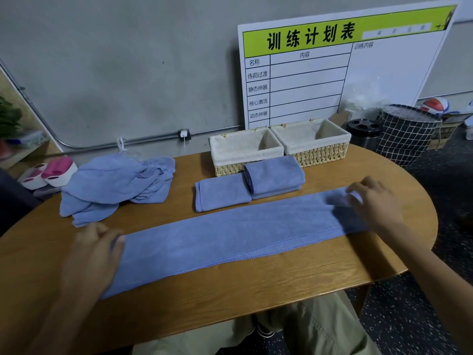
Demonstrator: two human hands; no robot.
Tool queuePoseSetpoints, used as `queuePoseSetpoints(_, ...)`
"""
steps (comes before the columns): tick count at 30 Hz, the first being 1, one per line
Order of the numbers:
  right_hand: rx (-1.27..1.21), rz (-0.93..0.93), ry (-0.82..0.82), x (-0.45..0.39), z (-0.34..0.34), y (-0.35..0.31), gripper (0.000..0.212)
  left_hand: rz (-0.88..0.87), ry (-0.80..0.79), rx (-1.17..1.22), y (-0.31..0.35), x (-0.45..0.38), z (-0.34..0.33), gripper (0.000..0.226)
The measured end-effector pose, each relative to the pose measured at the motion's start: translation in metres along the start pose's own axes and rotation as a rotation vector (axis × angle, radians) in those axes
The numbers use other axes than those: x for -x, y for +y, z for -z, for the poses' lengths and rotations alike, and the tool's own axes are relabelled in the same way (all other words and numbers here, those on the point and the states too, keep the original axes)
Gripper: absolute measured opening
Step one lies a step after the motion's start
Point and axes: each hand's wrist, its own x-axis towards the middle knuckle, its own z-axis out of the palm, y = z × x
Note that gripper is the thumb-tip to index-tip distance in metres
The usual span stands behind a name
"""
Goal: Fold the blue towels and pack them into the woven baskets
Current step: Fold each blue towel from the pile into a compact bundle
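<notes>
We look down on a wooden oval table where a blue towel, folded into a long narrow strip, lies slantwise from the near left to the far right. Our left hand rests on the strip's near-left end, its fingers lying fairly straight along the cloth; the hand is blurred, so we cannot tell whether the fingertips pinch the edge. Our right hand lies on the far-right end with fingers spread and slightly bent, their tips touching the cloth's far corner.

Just beyond the strip, a flat folded towel lies beside a small stack of folded towels, which overlaps its right edge and touches the front of the left woven basket. The right woven basket sits flush against the left one; both have pale fabric liners and no towels inside. At the far left of the table, a heap of unfolded blue towels lies crumpled, well apart from the baskets.

Behind the baskets a white board with a green header leans against the grey wall. To the right stands a black checked hamper beside a dark round bin
</notes>
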Motion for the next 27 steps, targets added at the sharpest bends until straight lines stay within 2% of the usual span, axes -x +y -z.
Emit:
queuePoseSetpoints(2, -0.123, 0.128, -0.009, -0.005, -0.007, -0.031, 0.012, -0.092, -0.044, 0.144, 0.052, -0.001, 0.000, 0.024)
queuePoseSetpoints(3, -0.193, 0.194, -0.032, -0.006, -0.015, -0.043, 0.015, -0.078, -0.143, 0.214, 0.073, -0.001, -0.007, 0.033)
queuePoseSetpoints(4, -0.238, 0.229, -0.102, -0.005, -0.022, -0.052, 0.022, -0.072, -0.264, 0.237, 0.090, 0.000, -0.016, 0.048)
queuePoseSetpoints(6, -0.234, 0.224, -0.309, 0.000, -0.040, -0.059, 0.051, -0.119, -0.429, 0.152, 0.106, 0.006, -0.041, 0.073)
queuePoseSetpoints(8, -0.168, 0.171, -0.408, 0.006, -0.050, -0.058, 0.069, -0.151, -0.477, 0.065, 0.106, 0.011, -0.050, 0.089)
queuePoseSetpoints(10, -0.112, 0.157, -0.473, 0.008, -0.048, -0.053, 0.063, -0.184, -0.457, 0.029, 0.099, 0.013, -0.051, 0.098)
queuePoseSetpoints(12, -0.093, 0.170, -0.463, 0.009, -0.046, -0.047, 0.068, -0.204, -0.442, 0.051, 0.093, 0.013, -0.050, 0.095)
queuePoseSetpoints(14, -0.099, 0.215, -0.334, 0.015, -0.039, -0.046, 0.074, -0.251, -0.397, 0.148, 0.092, 0.015, -0.046, 0.085)
queuePoseSetpoints(17, -0.219, 0.391, -0.114, 0.031, -0.031, -0.064, 0.056, -0.406, -0.196, 0.377, 0.111, 0.023, -0.042, 0.059)
queuePoseSetpoints(19, -0.308, 0.510, -0.104, 0.037, -0.030, -0.081, 0.040, -0.480, -0.086, 0.495, 0.139, 0.022, -0.042, 0.047)
queuePoseSetpoints(21, -0.402, 0.558, -0.167, 0.038, -0.033, -0.093, 0.029, -0.477, -0.115, 0.615, 0.170, 0.016, -0.041, 0.040)
queuePoseSetpoints(24, -0.482, 0.621, -0.198, 0.037, -0.036, -0.097, 0.032, -0.488, -0.168, 0.641, 0.207, 0.012, -0.047, 0.033)
queuePoseSetpoints(27, -0.450, 0.694, -0.140, 0.040, -0.037, -0.095, 0.032, -0.480, -0.146, 0.614, 0.221, 0.015, -0.057, 0.028)
